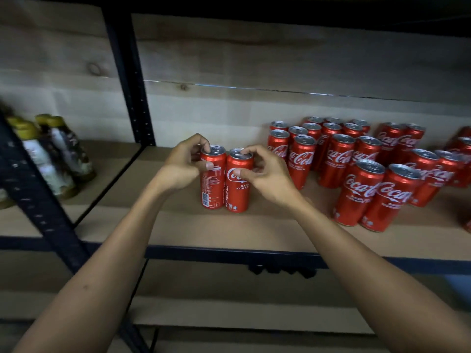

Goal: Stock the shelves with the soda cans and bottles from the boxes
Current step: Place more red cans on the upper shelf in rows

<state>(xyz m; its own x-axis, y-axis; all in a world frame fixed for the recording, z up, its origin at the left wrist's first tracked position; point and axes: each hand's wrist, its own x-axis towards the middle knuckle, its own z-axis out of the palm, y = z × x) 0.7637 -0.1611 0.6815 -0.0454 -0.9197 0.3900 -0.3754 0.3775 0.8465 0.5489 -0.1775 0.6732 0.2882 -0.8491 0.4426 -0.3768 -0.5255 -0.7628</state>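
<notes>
Two red cola cans stand upright, side by side and touching, on the wooden shelf (178, 230). My left hand (186, 161) pinches the top of the left can (212, 184) between thumb and fingers. My right hand (265, 171) pinches the top of the right can (238, 189) the same way. To the right, several more red cola cans (356, 161) stand in rows on the same shelf.
A dark metal upright (132, 80) splits the shelving. Left of it, several yellow-capped bottles (56, 154) stand in the neighbouring bay. A black rail (229, 253) edges the shelf front, with dark bottle caps (280, 271) showing just beneath it. A wooden back panel closes the rear.
</notes>
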